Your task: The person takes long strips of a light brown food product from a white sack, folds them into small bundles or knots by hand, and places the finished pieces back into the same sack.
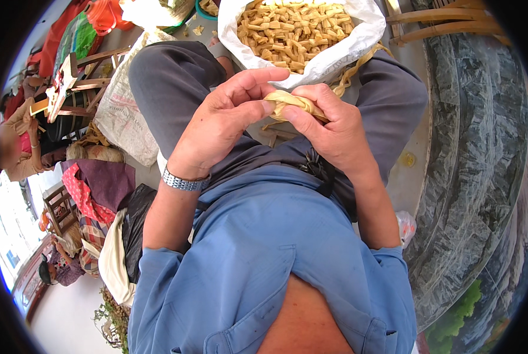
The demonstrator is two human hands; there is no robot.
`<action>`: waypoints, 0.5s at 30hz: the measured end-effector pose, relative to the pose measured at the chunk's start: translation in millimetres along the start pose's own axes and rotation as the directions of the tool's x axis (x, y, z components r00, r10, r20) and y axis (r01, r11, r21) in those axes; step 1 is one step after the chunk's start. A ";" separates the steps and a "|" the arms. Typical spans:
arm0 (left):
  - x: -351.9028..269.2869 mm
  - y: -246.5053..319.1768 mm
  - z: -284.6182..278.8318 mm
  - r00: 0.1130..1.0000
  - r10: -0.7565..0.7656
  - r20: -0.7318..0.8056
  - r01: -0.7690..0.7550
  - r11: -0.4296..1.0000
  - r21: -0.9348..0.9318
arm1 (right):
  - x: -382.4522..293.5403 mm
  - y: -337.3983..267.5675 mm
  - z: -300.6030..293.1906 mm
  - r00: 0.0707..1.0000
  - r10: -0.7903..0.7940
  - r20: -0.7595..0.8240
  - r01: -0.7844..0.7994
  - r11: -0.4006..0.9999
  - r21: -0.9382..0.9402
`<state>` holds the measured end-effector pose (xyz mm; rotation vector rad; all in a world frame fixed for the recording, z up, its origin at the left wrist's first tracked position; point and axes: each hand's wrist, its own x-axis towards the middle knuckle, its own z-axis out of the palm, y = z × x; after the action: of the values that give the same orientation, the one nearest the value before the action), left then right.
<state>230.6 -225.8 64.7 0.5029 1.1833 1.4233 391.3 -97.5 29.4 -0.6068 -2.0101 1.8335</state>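
A small folded bundle of pale yellow, dried plant strips [292, 102] is between my two hands, above my lap. My right hand [339, 126] grips its right part, thumb on the near face and fingers curled behind. At the bundle's left end, the thumb of my left hand [222, 117] presses on it, while the index finger reaches out above. My left wrist wears a metal watch band [185, 180]. Just beyond the hands stands an open white woven sack [368, 20], full of small knotted tan pieces [295, 33].
A twisted fibre strand [345, 82] hangs beside the sack. On the left lie a pale woven sack [129, 113] and a wooden stool [84, 84]; people sit farther out. Curved wooden furniture [445, 26] is at upper right, by a dark, stone-patterned surface [472, 177].
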 end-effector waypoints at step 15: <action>-5.5 -37.3 29.4 0.956 0.286 -0.069 -0.241 0.895 0.375 | -6.4 -7.9 14.1 0.928 0.304 0.214 -0.361 0.872 0.329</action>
<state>274.6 -226.3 46.1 0.8725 1.5356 1.4839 388.7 -113.3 36.1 -0.7529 -1.6581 2.4551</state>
